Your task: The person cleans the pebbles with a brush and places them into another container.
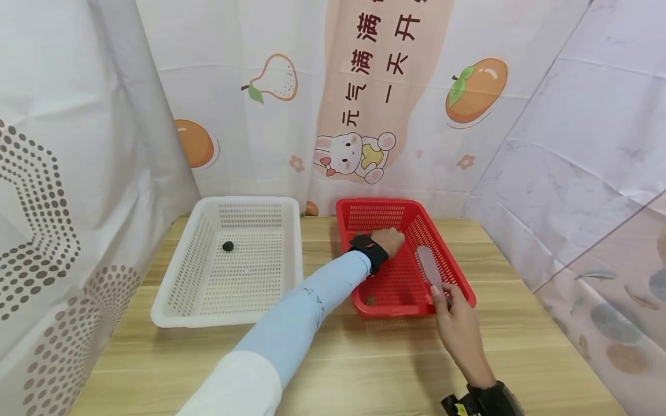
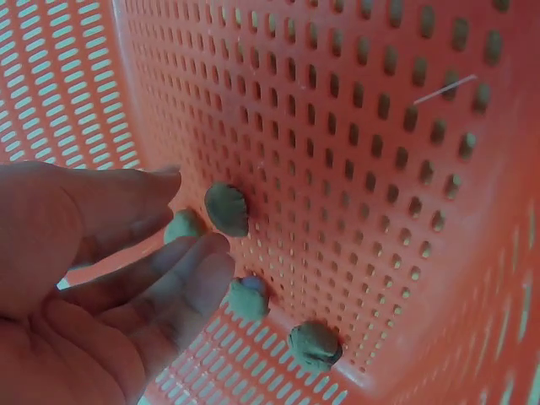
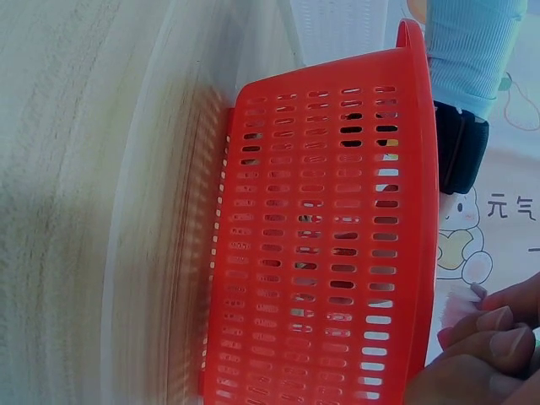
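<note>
My left hand (image 1: 389, 241) reaches into the far part of a red plastic basket (image 1: 374, 312). In the left wrist view its thumb and fingers stand apart, pointing at several small grey-green lumps; the nearest lump (image 2: 226, 209) lies just beyond the fingertips, and another lump (image 2: 315, 346) rests lower in the basket. Their exact kind is unclear. At the basket's front right corner, my right hand (image 1: 460, 323) pinches the handle of a mauve brush (image 1: 429, 267), whose flat head slants into the basket. Pale bristles show in the right wrist view.
A white plastic basket (image 1: 224, 320) stands to the left, with one dark lump (image 1: 228, 246) inside. Another small lump (image 1: 370, 300) lies near the red basket's front wall. Both baskets sit on a wood-grain table (image 1: 364, 358); printed curtains (image 1: 270, 138) hang behind and at the sides.
</note>
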Demonstrator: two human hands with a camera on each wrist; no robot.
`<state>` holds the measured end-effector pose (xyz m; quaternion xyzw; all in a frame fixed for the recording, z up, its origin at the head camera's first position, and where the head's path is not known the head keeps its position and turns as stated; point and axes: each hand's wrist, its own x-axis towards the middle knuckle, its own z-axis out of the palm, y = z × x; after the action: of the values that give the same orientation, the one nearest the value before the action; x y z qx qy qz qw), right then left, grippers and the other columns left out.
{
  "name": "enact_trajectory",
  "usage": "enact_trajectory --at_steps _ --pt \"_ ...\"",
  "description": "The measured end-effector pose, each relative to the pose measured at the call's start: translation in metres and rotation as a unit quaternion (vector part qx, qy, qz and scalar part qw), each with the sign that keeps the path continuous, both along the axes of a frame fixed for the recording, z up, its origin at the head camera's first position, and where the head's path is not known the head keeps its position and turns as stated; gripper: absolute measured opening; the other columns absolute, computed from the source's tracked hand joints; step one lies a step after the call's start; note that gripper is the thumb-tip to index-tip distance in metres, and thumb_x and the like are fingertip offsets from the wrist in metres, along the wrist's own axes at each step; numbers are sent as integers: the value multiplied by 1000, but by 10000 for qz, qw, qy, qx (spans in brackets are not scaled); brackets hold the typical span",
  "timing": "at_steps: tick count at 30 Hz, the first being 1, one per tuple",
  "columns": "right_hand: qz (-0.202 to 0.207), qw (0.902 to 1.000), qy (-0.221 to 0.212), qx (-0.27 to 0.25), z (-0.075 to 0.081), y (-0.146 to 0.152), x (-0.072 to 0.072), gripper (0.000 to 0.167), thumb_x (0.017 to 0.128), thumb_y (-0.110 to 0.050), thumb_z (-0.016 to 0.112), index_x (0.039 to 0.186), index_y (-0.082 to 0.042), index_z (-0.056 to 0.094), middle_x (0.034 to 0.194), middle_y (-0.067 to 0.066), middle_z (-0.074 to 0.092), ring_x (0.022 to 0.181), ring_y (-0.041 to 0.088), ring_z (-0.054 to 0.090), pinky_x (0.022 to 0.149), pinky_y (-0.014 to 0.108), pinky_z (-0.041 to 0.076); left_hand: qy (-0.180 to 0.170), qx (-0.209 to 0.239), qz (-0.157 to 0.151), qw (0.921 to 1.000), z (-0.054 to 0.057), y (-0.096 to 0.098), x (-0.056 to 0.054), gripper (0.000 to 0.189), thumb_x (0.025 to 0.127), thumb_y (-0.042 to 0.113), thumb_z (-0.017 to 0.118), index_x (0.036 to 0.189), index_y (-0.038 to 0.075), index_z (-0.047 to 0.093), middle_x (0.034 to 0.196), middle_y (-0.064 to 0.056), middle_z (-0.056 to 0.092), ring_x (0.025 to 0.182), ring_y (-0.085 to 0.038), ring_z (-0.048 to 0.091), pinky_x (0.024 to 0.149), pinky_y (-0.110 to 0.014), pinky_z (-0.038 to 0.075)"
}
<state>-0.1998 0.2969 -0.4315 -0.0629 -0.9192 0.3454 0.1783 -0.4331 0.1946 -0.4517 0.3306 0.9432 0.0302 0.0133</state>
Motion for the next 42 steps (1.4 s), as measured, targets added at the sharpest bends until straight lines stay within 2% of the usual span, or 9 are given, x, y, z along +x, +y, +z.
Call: enact_trajectory --at_steps 7,11,18,25,29,32,35,39,42 --pt "64 9999 112 1 0 -5 0 45 110 -32 51 131 7 57 93 15 66 72 21 53 56 28 40 135 -207 -76 9997 -2 -6 1 24 107 6 53 114 14 75 93 -6 71 84 -19 69 89 -53 54" --pt "123 9998 148 5 0 -7 -2 45 110 -32 51 131 7 57 91 15 66 70 20 52 55 28 40 221 -375 -46 9990 -3 -11 1 25 107 7 53 105 15 76 97 -4 70 88 -19 69 95 -53 53" --pt "171 9998 139 -8 1 -13 -4 44 110 -32 51 130 6 58 85 13 63 67 19 51 54 28 40 17 -625 212 9978 -6 -20 -3 29 107 12 52 83 17 67 84 -1 65 68 -13 55 75 -37 47" --pt "277 9995 145 -27 3 -15 -4 44 110 -32 50 131 6 57 84 12 60 67 19 50 54 28 39 33 -114 274 9996 10 -24 -2 20 106 12 55 103 16 74 91 -3 68 74 -16 65 66 -37 53" --pt "280 9995 134 -3 4 -13 -3 45 110 -31 51 133 7 56 96 16 66 76 22 55 59 28 42 -215 701 226 9971 30 -23 -6 14 102 15 62 88 14 65 75 2 55 66 -11 55 58 -28 44" --pt "259 9996 73 -6 4 -11 -1 45 110 -30 51 134 8 55 102 19 68 80 25 57 61 29 43 -575 1370 187 9887 49 -24 -6 31 100 17 65 72 13 51 65 3 40 58 -11 43 54 -25 37" --pt "201 9998 -14 16 3 -7 0 47 110 -31 50 136 8 54 106 22 68 85 28 61 65 30 46 -1145 1915 201 9746 68 -26 -2 42 102 19 62 64 12 46 56 1 38 49 -12 44 49 -23 36" --pt "93 9999 -98 76 2 -2 1 50 110 -33 49 137 9 53 110 24 68 91 30 63 70 34 47 -1958 2504 376 9474 87 -32 6 47 106 24 57 62 10 48 50 -2 48 48 -15 61 47 -24 40" --pt "37 9998 -130 123 1 1 2 51 110 -33 49 137 10 53 109 24 68 90 31 62 70 35 47 -2425 2992 521 9214 97 -38 13 48 106 25 55 61 10 47 53 -5 50 49 -17 60 49 -26 38"
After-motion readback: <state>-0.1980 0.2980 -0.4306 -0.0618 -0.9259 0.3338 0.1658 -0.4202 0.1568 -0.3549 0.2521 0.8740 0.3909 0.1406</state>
